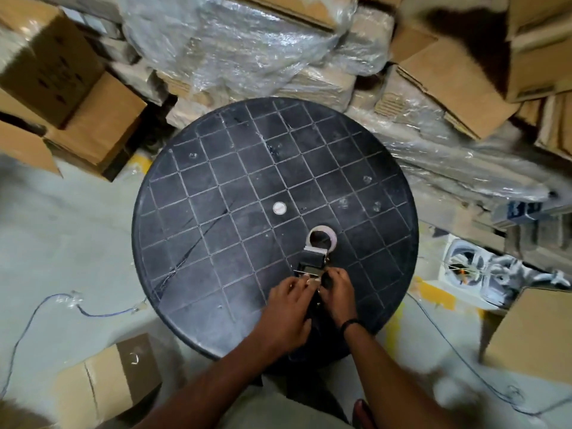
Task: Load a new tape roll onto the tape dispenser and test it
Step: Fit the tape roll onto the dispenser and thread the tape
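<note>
In the lower centre of the frame, both hands meet over the near part of the round black plastic desk (192,218) with a grid of pale lines. The left hand (289,308) and the right hand (339,294) are closed with the fingertips pinched on the near end of the black hand-held tape dispenser (314,264), at the place where its metal blade seems to be; a thin pale strip, probably the tape end, lies between the fingers, but it is too small to be sure. The dispenser lies on the desk with its long axis going away from the person, toward the upper part of the frame. At its far end sits the pale tape roll with a wide open core (322,239), just above the hands in the picture and touching the dispenser body. Both hands are about equally near to the blade end, and the roll is beyond them. I judge that the roll is already mounted and the tape is now being led through the front.
</note>
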Demonstrator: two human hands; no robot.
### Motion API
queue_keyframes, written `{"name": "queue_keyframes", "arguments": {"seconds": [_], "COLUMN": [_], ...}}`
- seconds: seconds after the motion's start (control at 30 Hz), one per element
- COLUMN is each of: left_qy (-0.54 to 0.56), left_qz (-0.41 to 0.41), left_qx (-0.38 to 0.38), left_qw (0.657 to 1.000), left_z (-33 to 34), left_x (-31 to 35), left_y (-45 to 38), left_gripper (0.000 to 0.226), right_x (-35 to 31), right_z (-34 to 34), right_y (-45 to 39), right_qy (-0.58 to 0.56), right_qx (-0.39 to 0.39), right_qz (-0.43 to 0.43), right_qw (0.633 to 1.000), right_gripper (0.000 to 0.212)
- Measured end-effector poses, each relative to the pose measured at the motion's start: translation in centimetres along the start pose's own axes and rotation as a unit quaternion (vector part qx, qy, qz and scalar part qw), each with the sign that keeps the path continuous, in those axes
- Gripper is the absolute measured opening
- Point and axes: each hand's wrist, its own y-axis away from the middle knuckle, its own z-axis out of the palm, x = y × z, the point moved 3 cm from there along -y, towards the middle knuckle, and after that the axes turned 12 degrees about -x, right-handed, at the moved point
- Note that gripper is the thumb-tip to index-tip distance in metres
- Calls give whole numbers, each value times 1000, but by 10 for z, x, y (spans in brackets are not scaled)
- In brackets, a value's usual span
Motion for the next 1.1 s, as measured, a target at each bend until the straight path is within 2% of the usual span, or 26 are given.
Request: {"name": "queue_keyframes", "arguments": {"seconds": [0.1, 0.17, 0.27, 0.5, 0.67, 0.73, 0.83, 0.93, 1.0, 1.1], "left_qy": [-42, -45, -55, -130, -154, -162, -152, -150, -147, -133], "left_qz": [14, 48, 78, 82, 73, 68, 75, 84, 79, 70], "left_qx": [19, 5, -29, -16, -23, -25, -26, -48, -53, -43], "left_qw": [999, 998, 995, 988, 985, 984, 985, 984, 985, 988], "left_z": [7, 8, 13, 30, 26, 21, 13, 17, 24, 26], "left_x": [7, 13, 22, 40, 50, 50, 47, 46, 45, 44], "left_y": [-8, -15, -19, -15, -15, -20, -28, -30, -27, -24], "left_gripper": [89, 84, 81, 62, 74, 84, 86, 82, 81, 83], "right_x": [6, 11, 22, 48, 46, 42, 37, 35, 32, 27], "right_z": [-9, -16, -21, -14, -8, -8, -12, -16, -20, -29], "right_y": [9, 15, 20, 23, 8, 4, 2, 1, 1, 4], "right_qy": [-4, 15, 22, 7, -48, -79, -106, -58, 15, 47], "right_qx": [7, 28, 47, 17, -13, -12, 0, -14, -14, -3], "right_qz": [-23, -22, -26, -29, -24, -35, -44, -64, -93, -86], "right_qw": [1000, 999, 998, 999, 998, 996, 993, 996, 995, 995], "right_gripper": [21, 16, 13, 16, 16, 17, 16, 22, 25, 16]}}
